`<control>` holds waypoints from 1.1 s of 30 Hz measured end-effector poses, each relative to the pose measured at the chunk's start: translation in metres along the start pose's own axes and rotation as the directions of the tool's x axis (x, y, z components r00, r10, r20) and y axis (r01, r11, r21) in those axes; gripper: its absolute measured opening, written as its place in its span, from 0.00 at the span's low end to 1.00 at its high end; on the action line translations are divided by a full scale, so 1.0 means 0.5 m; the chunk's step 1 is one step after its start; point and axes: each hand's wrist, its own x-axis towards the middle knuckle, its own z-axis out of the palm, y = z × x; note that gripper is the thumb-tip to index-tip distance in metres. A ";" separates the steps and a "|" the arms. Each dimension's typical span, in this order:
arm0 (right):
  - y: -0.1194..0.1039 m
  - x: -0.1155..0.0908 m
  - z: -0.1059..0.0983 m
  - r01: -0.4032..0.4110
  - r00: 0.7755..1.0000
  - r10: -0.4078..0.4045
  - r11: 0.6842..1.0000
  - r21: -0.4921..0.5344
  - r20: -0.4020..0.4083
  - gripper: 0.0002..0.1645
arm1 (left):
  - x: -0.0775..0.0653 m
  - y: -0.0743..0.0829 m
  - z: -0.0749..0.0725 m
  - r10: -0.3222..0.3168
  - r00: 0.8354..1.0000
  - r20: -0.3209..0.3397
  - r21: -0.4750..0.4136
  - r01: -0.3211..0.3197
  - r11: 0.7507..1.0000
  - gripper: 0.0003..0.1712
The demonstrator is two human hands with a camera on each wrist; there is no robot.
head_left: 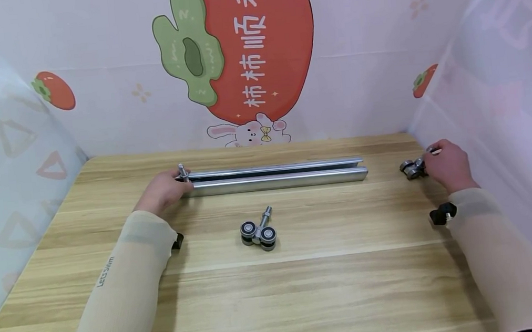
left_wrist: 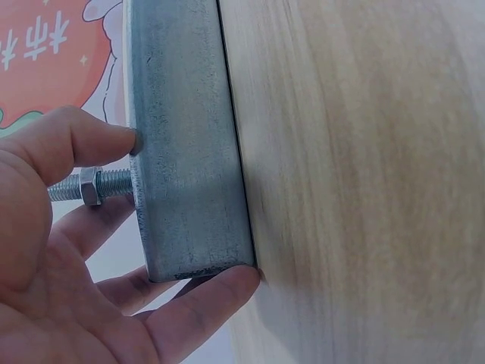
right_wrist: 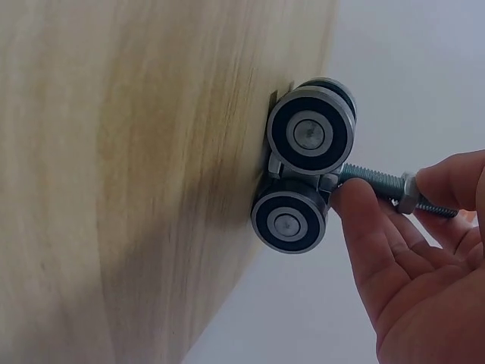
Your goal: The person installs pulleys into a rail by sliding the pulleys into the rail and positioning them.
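A steel channel rail with a slot along its top lies across the back of the table. My left hand holds its left end, the thumb on the upper edge and a fingertip at the end face. A threaded bolt with a nut sticks out of the slot there, between thumb and fingers; whatever it joins inside the rail is hidden. At the far right, my right hand pinches the bolt of a roller trolley, whose wheels are at the tabletop. Another roller trolley lies mid-table, bolt pointing back.
The wood-grain table ends at a printed cloth backdrop behind, with cloth also hanging at the left and right sides. A small black wrist device sits under the right sleeve.
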 end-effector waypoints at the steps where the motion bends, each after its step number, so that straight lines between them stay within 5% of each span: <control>1: -0.001 0.000 0.000 -0.003 1.000 0.003 1.000 0.003 0.004 0.28 | 0.000 0.000 0.000 0.002 1.000 0.000 0.001 -0.002 1.000 0.35; 33: -0.095 -0.012 0.066 0.139 0.990 -0.141 0.989 0.058 0.023 0.18 | 0.005 -0.007 -0.001 0.009 1.000 0.010 0.003 -0.009 1.000 0.36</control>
